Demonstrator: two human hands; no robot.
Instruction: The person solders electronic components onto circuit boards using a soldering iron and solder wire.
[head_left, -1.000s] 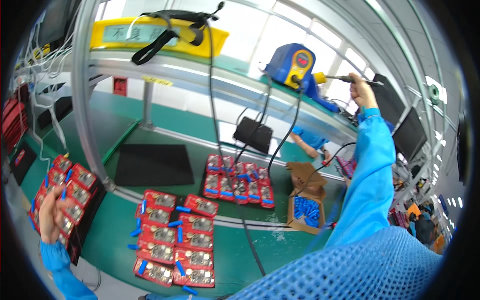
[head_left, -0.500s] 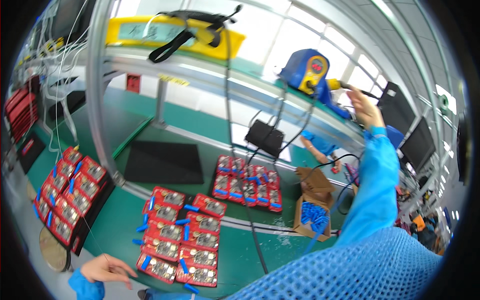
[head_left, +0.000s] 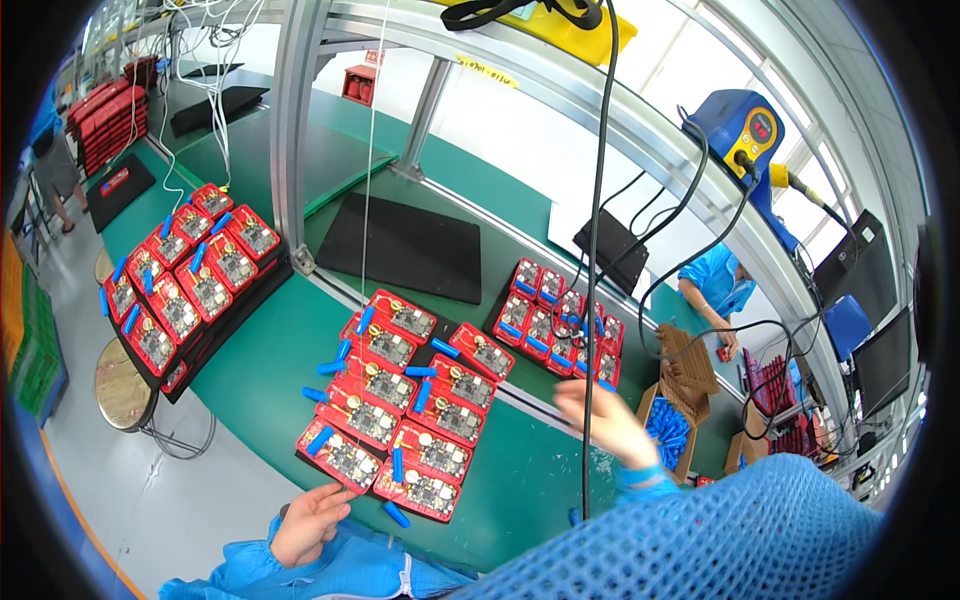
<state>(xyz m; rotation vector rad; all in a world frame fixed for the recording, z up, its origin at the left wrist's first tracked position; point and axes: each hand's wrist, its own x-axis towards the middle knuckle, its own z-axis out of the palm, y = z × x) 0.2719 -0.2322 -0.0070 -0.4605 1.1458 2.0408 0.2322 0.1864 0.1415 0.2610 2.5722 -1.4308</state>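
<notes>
My left hand [head_left: 312, 522] is at the near edge of a block of red cases, its fingertips at the corner of the nearest red case [head_left: 338, 462], and it holds nothing I can see. Each of these cases carries a circuit board, and blue cylinders like battery cells lie on or beside them; one blue cylinder [head_left: 397, 515] rests near the left hand. Over the green bench, my right hand [head_left: 607, 418] reaches out with fingers extended and nothing visible in it. It is near a hanging black cable [head_left: 592, 300] and a carton of blue cylinders [head_left: 684, 455].
A blue and yellow soldering station [head_left: 738, 125] stands on the upper shelf, its iron [head_left: 795, 183] in a yellow holder. More red cases [head_left: 200, 280] fill a black tray on the left. A black mat [head_left: 400, 248] lies behind. Across the bench, another person's hand [head_left: 727, 345] shows.
My right hand has come down from beside the soldering iron holder to above the bench. My left hand has moved to the nearest red case. The whole view has turned.
</notes>
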